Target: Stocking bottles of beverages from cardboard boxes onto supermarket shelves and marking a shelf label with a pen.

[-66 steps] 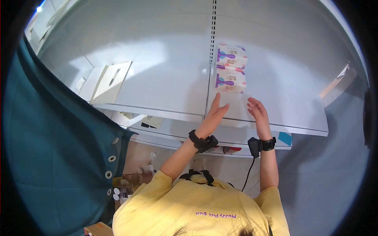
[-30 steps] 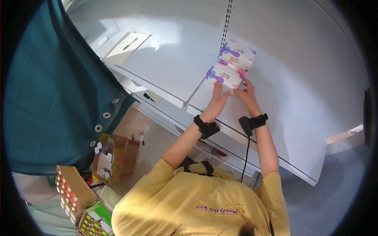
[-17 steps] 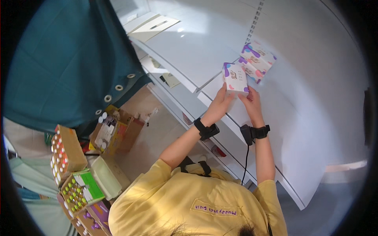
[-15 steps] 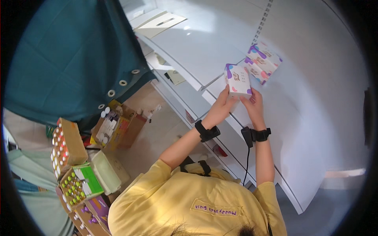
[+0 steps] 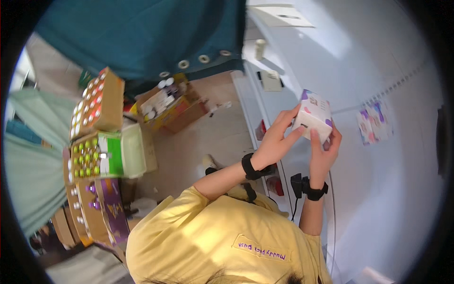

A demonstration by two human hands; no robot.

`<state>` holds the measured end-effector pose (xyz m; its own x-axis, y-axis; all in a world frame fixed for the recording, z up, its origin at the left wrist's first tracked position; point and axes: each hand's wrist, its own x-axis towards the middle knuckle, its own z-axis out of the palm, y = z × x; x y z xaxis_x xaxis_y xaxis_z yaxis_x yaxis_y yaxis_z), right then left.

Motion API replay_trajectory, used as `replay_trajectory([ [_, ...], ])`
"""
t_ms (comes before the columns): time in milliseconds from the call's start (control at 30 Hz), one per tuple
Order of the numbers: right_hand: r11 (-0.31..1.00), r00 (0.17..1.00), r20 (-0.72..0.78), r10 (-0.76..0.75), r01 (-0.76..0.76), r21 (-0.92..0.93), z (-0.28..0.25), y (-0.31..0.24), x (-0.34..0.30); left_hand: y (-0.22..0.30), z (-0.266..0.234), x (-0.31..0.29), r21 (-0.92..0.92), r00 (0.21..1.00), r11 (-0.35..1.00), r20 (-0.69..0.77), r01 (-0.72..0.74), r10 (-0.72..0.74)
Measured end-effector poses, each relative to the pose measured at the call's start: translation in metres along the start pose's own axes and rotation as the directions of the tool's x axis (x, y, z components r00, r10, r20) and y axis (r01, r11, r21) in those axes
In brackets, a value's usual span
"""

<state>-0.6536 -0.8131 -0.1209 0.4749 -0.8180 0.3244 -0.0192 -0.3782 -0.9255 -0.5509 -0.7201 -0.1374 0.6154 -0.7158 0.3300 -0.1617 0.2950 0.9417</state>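
A white tissue pack (image 5: 316, 112) with purple and pink patches is held up between my two hands, above the white shelf unit. Around its left side my left hand (image 5: 280, 138) is closed, the thumb lying along the near end. My right hand (image 5: 326, 147) grips the right side and lower corner, thumb on the near end as well. Farther right, more packs with the same pattern (image 5: 375, 123) sit on the white surface, apart from my hands. Black straps with small devices circle both wrists.
At the left stand open cartons of bottles with orange caps (image 5: 98, 102), green caps (image 5: 86, 158) and purple caps (image 5: 109, 206). Another box of bottles (image 5: 177, 109) is on the floor by the teal curtain (image 5: 142, 38). A pale green bin (image 5: 135, 150) stands between them.
My view has turned, so the shelf and the other packs sit farther right. The held pack has moved left, away from those packs, and stays in both hands.
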Motion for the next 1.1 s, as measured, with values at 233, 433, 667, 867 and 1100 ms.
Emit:
replay_trajectory([
  [233, 0.995, 0.980, 0.195, -0.044, 0.025, 0.097, 0.118, -0.024, -0.004, 0.030, -0.117, -0.012, 0.125, 0.979, 0.989, -0.197, 0.084, -0.058],
  [433, 0.992, 0.910, 0.414, -0.035, -0.020, 0.127, 0.238, -0.023, -0.019, 0.011, -0.226, -0.033, 0.269, 0.921, 0.945, -0.382, 0.188, -0.074],
  [667, 0.995, 0.775, 0.632, 0.004, -0.065, 0.073, 0.360, -0.016, -0.047, -0.010, -0.338, -0.065, 0.342, 0.847, 0.875, -0.515, 0.344, -0.132],
  [867, 0.983, 0.644, 0.765, 0.021, -0.153, 0.103, 0.433, 0.004, -0.071, -0.030, -0.394, -0.089, 0.238, 0.779, 0.882, -0.595, 0.407, -0.199],
  [1100, 0.981, 0.535, 0.838, 0.105, -0.192, -0.001, 0.493, 0.039, -0.071, -0.085, -0.432, -0.091, 0.129, 0.661, 0.840, -0.683, 0.526, -0.310],
])
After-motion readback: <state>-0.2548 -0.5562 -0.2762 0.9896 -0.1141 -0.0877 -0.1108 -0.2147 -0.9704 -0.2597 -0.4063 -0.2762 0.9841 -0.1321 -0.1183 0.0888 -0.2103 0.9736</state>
